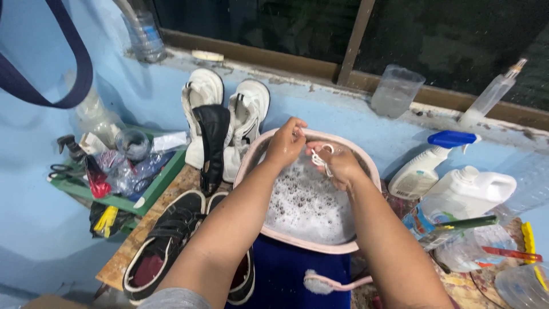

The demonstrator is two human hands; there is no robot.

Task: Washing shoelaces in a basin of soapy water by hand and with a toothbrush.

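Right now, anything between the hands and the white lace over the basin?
Nothing visible. Both hands already hold the white shoelace: the left hand and the right hand pinch it between them, above the foamy water in the pink basin. No other thing crosses in front of either grip.

Basin (366, 166) centre — shoes (226, 114) left, bottles (457, 191) right, brush (329, 282) seemingly just before it.

Wooden bench (123, 254): black shoes (166, 243), pink basin (311, 243) on blue cloth (286, 274), green tray (151, 191), bottles.
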